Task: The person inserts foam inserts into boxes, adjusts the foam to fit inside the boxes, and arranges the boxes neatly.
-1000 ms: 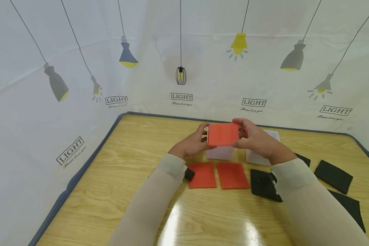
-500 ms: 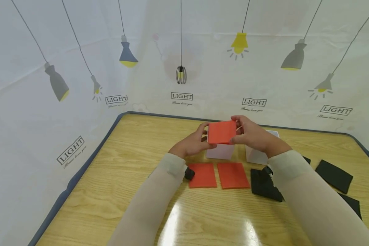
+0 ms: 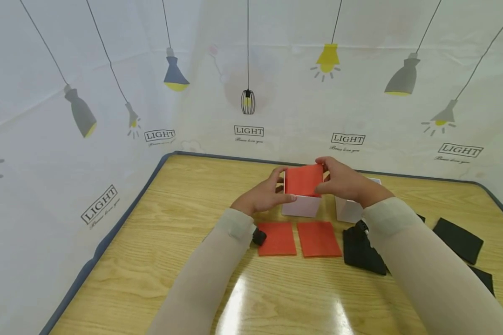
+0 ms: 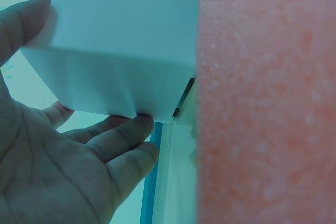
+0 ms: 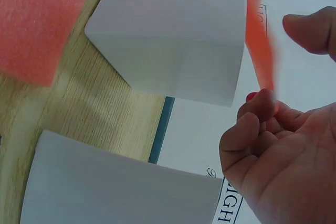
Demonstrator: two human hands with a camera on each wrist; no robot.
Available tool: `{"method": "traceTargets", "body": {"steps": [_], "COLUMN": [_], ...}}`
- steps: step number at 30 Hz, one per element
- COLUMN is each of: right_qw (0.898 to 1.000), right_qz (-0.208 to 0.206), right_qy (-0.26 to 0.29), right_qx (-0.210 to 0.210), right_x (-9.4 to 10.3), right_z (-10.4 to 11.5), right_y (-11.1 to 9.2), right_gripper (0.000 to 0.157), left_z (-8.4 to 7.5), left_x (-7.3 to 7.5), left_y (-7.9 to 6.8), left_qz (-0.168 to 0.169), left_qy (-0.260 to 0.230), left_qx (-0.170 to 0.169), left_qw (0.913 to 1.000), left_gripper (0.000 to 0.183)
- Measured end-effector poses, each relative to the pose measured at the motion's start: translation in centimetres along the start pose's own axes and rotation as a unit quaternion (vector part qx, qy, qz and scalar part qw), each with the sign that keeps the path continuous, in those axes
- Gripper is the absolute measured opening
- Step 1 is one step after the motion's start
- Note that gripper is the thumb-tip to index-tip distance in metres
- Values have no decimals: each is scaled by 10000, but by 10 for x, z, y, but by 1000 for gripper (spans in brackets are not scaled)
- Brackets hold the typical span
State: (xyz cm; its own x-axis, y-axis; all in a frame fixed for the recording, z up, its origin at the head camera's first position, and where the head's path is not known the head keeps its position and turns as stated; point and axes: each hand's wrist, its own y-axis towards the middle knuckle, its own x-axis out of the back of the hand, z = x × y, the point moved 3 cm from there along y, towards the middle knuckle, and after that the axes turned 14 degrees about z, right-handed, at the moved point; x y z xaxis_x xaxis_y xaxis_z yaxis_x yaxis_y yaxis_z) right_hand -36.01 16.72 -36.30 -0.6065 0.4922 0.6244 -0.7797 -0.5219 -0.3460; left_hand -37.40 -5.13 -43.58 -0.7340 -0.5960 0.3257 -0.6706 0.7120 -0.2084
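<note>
A white box (image 3: 301, 207) stands near the back of the table. My left hand (image 3: 263, 194) holds its left side; in the left wrist view the thumb lies on one face and the fingertips press the adjoining face of the box (image 4: 113, 17). A thin red foam sheet (image 3: 303, 179) sits over the open top of the box, tilted up. At its right edge is my right hand (image 3: 345, 182). The right wrist view shows its curled fingers (image 5: 247, 127) at the blurred sheet's edge, with the thumb apart from it there.
Two more red foam sheets (image 3: 277, 238) lie side by side in front of the box. A second white box (image 3: 349, 211) stands to the right, partly behind my right hand. Several black sheets (image 3: 458, 240) lie at the right. A printed cloth (image 3: 276, 70) rises behind the table.
My right hand has shifted left and slightly up with the red sheet. The sheet's lower edge has risen, so more of the box front shows. My left hand has barely moved.
</note>
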Motion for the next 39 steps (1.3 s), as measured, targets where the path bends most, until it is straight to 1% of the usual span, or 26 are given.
{"method": "traceTargets", "body": {"steps": [6, 10, 19, 24, 29, 33, 39], "right_qw": [9994, 9980, 9941, 9936, 9939, 9922, 9880], "right_qz": [23, 19, -14, -23, -113, -189, -281], "right_qy": [-318, -569, -1047, -1095, -1020, -1124, -1464], "right_qx": [-155, -261, -288, -281, -408, -496, -390], "right_x": [0, -1, -6, -8, -9, -10, -11], "right_z": [-2, 0, -1, -1, 2, 0, 2], "right_y": [4, 4, 9, 10, 8, 10, 10], "right_gripper": [88, 85, 81, 76, 74, 74, 78], "left_z": [0, -1, -1, -1, -1, 0, -1], "left_x": [0, 0, 0, 0, 0, -1, 0], "left_y": [1, 1, 1, 0, 0, 0, 0], "left_qz": [4, 25, 1, -9, -18, -9, -28], "left_qy": [4, 2, 36, 7, 0, 15, 41], "left_qx": [96, 63, 100, 138, 161, 161, 191], "left_qw": [10000, 10000, 9999, 9999, 9999, 9999, 9998], "left_gripper": [94, 97, 97, 97, 98, 97, 96]}}
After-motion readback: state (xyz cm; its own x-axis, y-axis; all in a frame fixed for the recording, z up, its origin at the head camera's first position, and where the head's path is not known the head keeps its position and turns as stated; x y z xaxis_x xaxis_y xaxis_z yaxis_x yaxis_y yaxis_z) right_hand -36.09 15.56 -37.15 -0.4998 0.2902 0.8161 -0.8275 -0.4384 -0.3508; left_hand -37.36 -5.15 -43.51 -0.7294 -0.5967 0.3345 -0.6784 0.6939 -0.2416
